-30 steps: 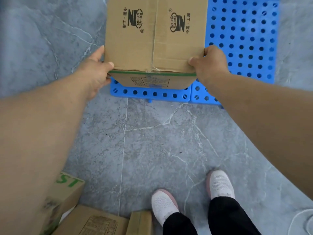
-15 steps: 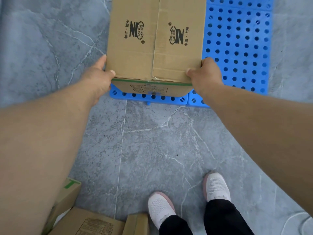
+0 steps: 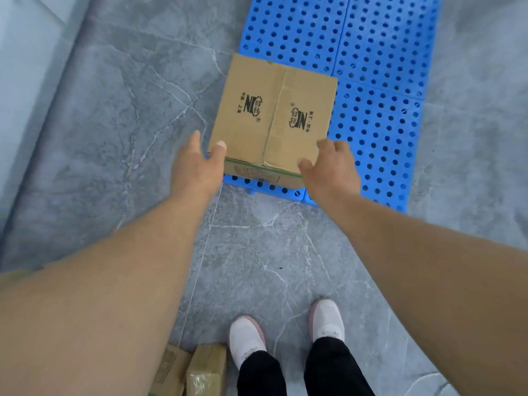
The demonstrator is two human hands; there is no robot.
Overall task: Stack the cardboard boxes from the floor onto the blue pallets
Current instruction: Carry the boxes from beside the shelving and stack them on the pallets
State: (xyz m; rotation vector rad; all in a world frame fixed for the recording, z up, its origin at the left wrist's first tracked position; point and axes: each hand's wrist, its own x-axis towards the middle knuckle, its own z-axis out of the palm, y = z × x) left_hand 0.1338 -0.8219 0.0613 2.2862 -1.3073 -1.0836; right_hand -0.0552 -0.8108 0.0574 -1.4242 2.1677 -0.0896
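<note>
On blue pallets [image 3: 380, 132]: cardboard box [image 3: 274, 115] closed | left hand [image 3: 197, 167], right hand [image 3: 331, 167] loosely spread, touching

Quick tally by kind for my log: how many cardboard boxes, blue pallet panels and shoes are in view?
Cardboard boxes: 3, box on the pallet, two floor boxes at the bottom edge
Blue pallet panels: 4, joined in a grid
White shoes: 2
Total: 9

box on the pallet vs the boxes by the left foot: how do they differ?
The box on the pallet rests on the blue pallets; the boxes by the foot sit on the grey floor. The pallet box shows fully, with printed logos; the floor boxes are cut off by the frame edge. All are brown cardboard.
</note>
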